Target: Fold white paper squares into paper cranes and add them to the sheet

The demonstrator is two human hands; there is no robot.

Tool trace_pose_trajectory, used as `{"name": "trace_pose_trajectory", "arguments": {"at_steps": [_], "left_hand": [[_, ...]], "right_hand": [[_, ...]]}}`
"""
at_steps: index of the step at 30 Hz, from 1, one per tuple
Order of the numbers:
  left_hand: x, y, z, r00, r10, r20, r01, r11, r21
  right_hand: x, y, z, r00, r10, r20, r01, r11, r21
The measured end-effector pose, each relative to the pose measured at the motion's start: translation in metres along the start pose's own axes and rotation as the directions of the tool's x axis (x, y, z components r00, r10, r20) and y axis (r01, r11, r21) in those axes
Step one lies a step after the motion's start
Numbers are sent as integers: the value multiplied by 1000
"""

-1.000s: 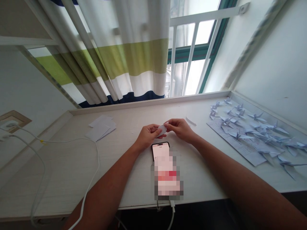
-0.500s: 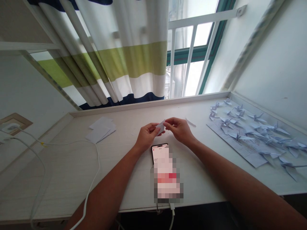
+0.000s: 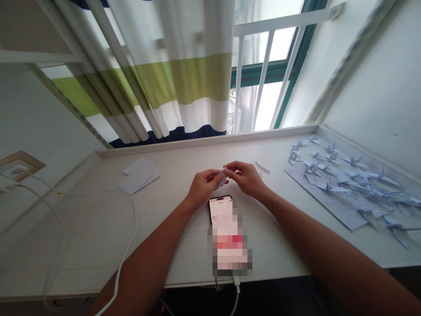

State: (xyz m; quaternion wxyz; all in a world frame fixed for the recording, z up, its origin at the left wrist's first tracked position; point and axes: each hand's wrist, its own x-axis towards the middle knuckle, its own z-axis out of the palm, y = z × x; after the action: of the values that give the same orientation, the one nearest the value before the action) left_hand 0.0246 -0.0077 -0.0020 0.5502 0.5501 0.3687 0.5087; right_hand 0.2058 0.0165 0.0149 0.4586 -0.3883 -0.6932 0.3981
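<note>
A small piece of folded white paper (image 3: 220,181) is held above the desk, just beyond a phone (image 3: 221,210). My left hand (image 3: 204,186) pinches its left side between thumb and fingers. My right hand (image 3: 245,177) is closed on the paper's upper right tip with thumb and forefinger. Fingers cover much of the paper, so its exact folds cannot be made out. The phone lies face up between my forearms, its screen lit and partly blurred out.
Several folded paper cranes (image 3: 329,186) and a printed sheet (image 3: 353,219) lie at the right. White paper squares (image 3: 138,177) are stacked at the left. A thin paper strip (image 3: 262,166) lies beyond my right hand. A white cable (image 3: 135,215) crosses the desk's left side.
The folded paper has turned a little between my fingers, and less of it shows. Both hands stay in nearly the same place; the view has shifted slightly.
</note>
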Motion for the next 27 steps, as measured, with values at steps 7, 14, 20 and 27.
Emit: {"name": "trace_pose_trajectory", "arguments": {"at_steps": [7, 14, 20, 27], "left_hand": [[0, 5, 3, 1000, -30, 2, 30, 993, -111], [-2, 13, 2, 994, -82, 66, 90, 987, -136], [-2, 11, 1, 994, -80, 76, 89, 988, -127], [-2, 9, 1, 996, -59, 66, 63, 995, -73]], "right_hand": [[0, 0, 1, 1000, -7, -7, 7, 992, 127], [0, -4, -3, 998, -10, 70, -6, 975, 220], [-1, -9, -5, 995, 25, 92, -47, 966, 254], [-1, -7, -4, 996, 48, 78, -67, 965, 255]]}}
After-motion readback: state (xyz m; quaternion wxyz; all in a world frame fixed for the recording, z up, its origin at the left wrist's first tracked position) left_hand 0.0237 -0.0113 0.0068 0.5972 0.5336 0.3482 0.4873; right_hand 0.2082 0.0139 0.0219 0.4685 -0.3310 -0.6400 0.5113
